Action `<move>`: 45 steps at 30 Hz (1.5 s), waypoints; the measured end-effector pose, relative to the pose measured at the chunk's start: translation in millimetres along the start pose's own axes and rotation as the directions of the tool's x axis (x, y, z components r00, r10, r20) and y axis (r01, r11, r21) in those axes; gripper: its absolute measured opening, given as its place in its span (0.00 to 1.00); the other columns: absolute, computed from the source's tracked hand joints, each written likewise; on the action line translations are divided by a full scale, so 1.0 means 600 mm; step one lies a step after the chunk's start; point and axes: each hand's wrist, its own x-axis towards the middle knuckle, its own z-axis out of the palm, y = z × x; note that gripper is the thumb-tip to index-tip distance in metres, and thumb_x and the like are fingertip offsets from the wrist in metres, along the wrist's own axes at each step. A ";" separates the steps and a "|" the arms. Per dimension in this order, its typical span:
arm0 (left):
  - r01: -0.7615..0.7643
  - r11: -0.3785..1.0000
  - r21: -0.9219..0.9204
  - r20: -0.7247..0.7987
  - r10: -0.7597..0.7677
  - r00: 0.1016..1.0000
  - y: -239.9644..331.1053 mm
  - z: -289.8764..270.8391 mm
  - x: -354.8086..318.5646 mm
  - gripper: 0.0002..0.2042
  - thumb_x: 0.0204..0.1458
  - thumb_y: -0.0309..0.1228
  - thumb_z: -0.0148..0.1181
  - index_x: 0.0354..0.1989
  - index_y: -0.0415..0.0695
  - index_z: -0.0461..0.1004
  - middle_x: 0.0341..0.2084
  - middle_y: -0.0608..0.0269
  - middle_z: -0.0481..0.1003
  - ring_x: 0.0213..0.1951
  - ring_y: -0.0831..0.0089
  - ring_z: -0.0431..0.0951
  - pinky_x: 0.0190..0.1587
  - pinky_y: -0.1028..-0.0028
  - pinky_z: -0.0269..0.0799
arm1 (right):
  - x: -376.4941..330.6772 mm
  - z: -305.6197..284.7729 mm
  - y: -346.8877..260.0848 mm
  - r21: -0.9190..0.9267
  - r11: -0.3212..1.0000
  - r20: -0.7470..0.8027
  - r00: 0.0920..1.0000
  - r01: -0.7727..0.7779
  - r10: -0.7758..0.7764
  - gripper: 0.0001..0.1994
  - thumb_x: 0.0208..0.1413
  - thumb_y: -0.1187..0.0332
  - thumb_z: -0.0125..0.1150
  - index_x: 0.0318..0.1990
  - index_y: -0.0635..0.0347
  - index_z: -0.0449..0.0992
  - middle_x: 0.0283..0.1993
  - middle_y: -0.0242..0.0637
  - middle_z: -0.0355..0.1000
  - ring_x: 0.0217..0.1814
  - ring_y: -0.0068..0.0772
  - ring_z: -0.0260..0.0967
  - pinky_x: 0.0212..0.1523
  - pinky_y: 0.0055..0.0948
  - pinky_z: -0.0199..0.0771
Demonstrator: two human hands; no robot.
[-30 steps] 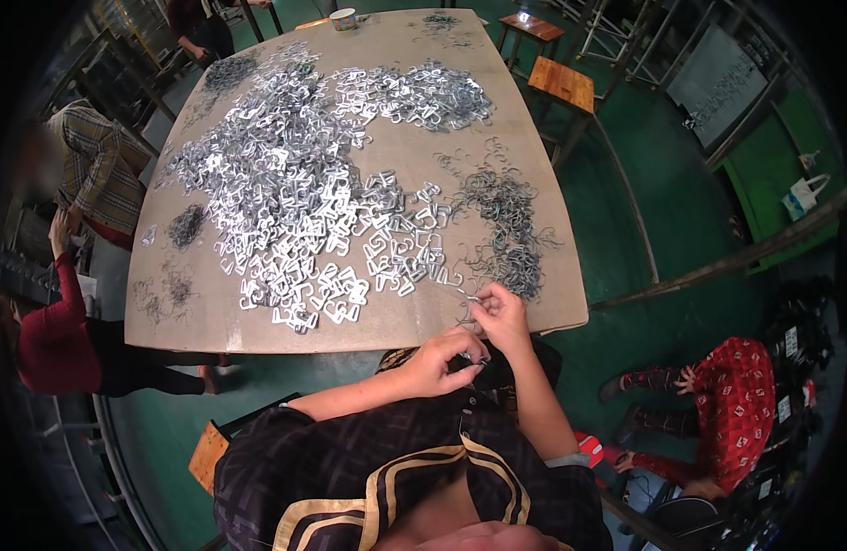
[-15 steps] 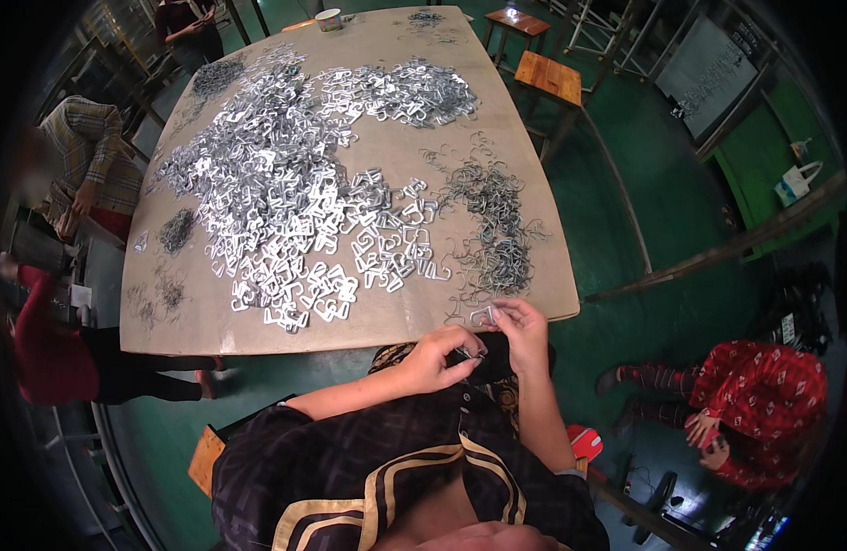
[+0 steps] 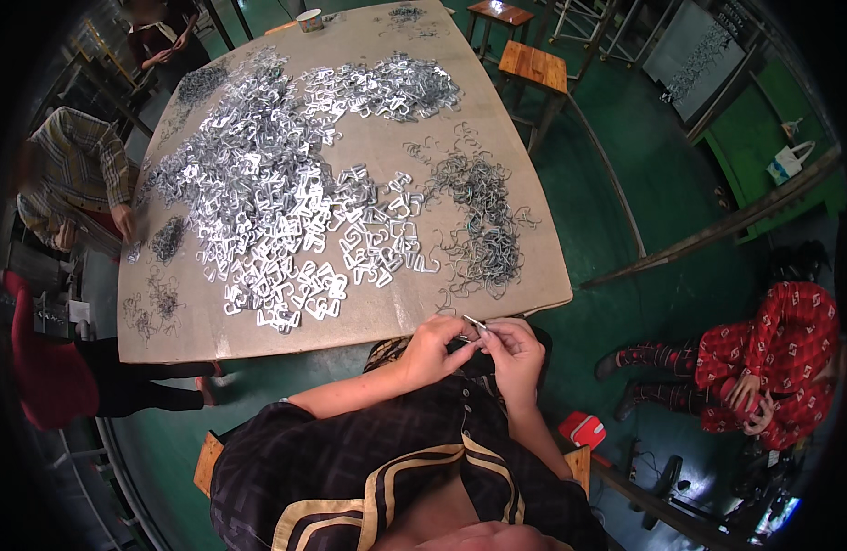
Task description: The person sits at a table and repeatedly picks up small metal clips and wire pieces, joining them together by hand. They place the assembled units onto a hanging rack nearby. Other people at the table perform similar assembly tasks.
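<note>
Just off the table's near edge, my two hands meet with fingertips almost touching. My right hand pinches a silver metal hook, seen nearly edge-on. Beside it, my left hand is closed, thumb against fingers, on something small and dark that I cannot make out. Beyond the hands lies a pile of thin bent wire clips. To the left of that, a large heap of flat silver hooks spreads over the brown-covered table.
At the left edge a person in plaid reaches to the table; another person stands at the far left. A person in red sits at the right. Wooden stools and a paper tub are at the far side.
My right hand has brought the silver hook left against my left hand and turned it edge-on. The person in plaid has moved a hand onto the table edge.
</note>
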 end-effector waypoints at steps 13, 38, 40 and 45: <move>-0.067 0.986 0.156 0.190 0.037 0.981 -0.061 -0.061 0.092 0.04 0.46 0.24 0.65 0.32 0.40 0.79 0.27 0.56 0.78 0.32 0.57 0.79 0.36 0.65 0.75 | -0.017 -0.023 0.024 -0.285 0.946 -0.141 0.970 0.154 -0.200 0.03 0.53 0.78 0.63 0.34 0.68 0.75 0.36 0.35 0.70 0.31 0.24 0.69 0.32 0.22 0.70; 0.382 0.834 -0.398 0.204 -0.326 0.923 -0.004 -0.058 0.046 0.04 0.49 0.21 0.62 0.31 0.38 0.73 0.25 0.73 0.73 0.26 0.88 0.69 0.30 0.83 0.66 | -0.010 -0.007 0.016 -0.305 0.936 0.026 0.984 0.177 -0.178 0.06 0.49 0.83 0.63 0.34 0.69 0.75 0.37 0.37 0.71 0.33 0.26 0.73 0.35 0.23 0.74; 0.232 0.934 -0.271 0.169 -0.191 0.967 0.012 -0.054 0.039 0.05 0.47 0.21 0.63 0.31 0.39 0.73 0.27 0.67 0.73 0.29 0.81 0.70 0.32 0.79 0.66 | -0.010 -0.004 0.015 -0.315 0.930 0.018 0.981 0.190 -0.194 0.06 0.47 0.82 0.65 0.34 0.68 0.75 0.35 0.37 0.72 0.32 0.28 0.74 0.35 0.24 0.75; -0.076 0.991 -0.115 -0.003 0.076 0.997 0.013 -0.034 0.036 0.06 0.44 0.22 0.63 0.30 0.40 0.73 0.36 0.57 0.73 0.40 0.63 0.71 0.45 0.69 0.66 | -0.012 -0.001 0.005 -0.357 0.913 0.027 0.979 0.199 -0.203 0.07 0.46 0.82 0.66 0.33 0.67 0.76 0.36 0.38 0.72 0.33 0.29 0.75 0.35 0.25 0.77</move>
